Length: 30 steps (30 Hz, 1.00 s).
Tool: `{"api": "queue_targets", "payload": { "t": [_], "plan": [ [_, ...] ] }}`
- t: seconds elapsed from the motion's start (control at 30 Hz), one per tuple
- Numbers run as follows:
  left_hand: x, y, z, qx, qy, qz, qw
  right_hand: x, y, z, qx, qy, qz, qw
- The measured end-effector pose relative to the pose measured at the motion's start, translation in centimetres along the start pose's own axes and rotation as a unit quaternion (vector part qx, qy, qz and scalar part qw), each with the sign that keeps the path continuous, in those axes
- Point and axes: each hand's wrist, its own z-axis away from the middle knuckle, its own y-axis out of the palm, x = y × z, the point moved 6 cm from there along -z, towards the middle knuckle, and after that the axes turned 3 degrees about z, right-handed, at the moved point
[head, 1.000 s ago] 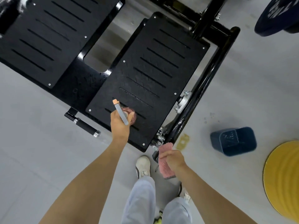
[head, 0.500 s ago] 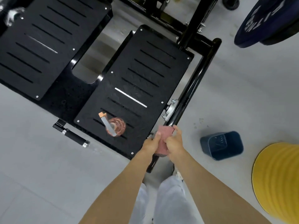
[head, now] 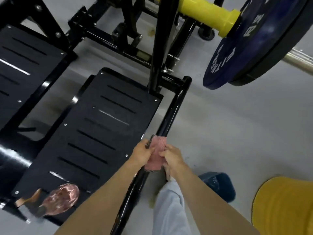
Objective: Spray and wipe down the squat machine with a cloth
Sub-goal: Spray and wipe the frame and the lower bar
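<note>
Where hands (head: 157, 154) meet: cloth (head: 156, 154).

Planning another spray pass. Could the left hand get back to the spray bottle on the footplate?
Probably yes. The spray bottle lies uncovered on the footplate, nothing between it and the left hand, which must first release the cloth.

blue weight plate (head: 257, 41) is seen upper right | dark blue bin (head: 220, 185) on floor | yellow ribbed object (head: 284, 206) beside it
</note>
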Motion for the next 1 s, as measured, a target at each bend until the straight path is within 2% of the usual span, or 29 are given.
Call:
{"api": "queue_targets", "payload": {
  "t": [0.13,0.23,0.37,0.43,0.53,0.6,0.63,0.7,0.77,0.83,0.87,0.93,1.0],
  "plan": [
    [-5.8,3.6,-4.6,-0.008,-0.001,0.053,0.999,5.9,-3.5,-3.9,-0.02,-0.005,0.007,1.0],
    [-9.8,5.7,-7.8,0.002,0.009,0.086,0.996,10.6,-5.9,-7.1,-0.048,-0.031,0.051,0.997],
    [-13.1,6.0,-12.8,-0.043,0.029,-0.031,0.998,14.9,-7.9,-10.8,-0.022,-0.007,0.043,0.999],
    [-14.5,5.4,-14.7,-0.09,0.067,-0.132,0.985,16.4,-8.6,-12.7,-0.013,-0.017,0.056,0.998],
    [-17.7,4.6,-16.8,-0.158,0.13,-0.203,0.958,18.1,-9.2,-15.2,-0.017,-0.043,0.078,0.996],
    [-20.3,4.0,-18.4,-0.194,0.175,-0.312,0.913,19.1,-9.3,-16.6,-0.016,-0.049,0.089,0.995],
    [-21.5,3.9,-19.0,-0.211,0.204,-0.383,0.876,19.6,-9.3,-16.9,-0.015,-0.05,0.093,0.994],
    [-24.1,4.1,-20.4,-0.242,0.285,-0.501,0.781,20.9,-9.4,-17.9,-0.014,-0.065,0.099,0.993],
    [-25.1,5.2,-22.0,-0.217,0.307,-0.623,0.686,22.0,-9.6,-18.8,-0.026,-0.097,0.093,0.991],
    [-24.2,6.7,-23.7,-0.14,0.31,-0.706,0.621,22.5,-9.5,-19.5,-0.041,-0.122,0.099,0.987],
    [-23.5,7.0,-24.3,-0.107,0.293,-0.734,0.603,22.5,-9.5,-19.9,-0.05,-0.129,0.111,0.984],
    [-22.1,6.6,-25.1,-0.09,0.257,-0.767,0.581,22.1,-9.5,-20.9,-0.061,-0.146,0.141,0.977],
    [-21.4,5.5,-25.0,-0.096,0.231,-0.77,0.587,21.7,-9.4,-21.5,-0.06,-0.154,0.169,0.972]
  ]
}}
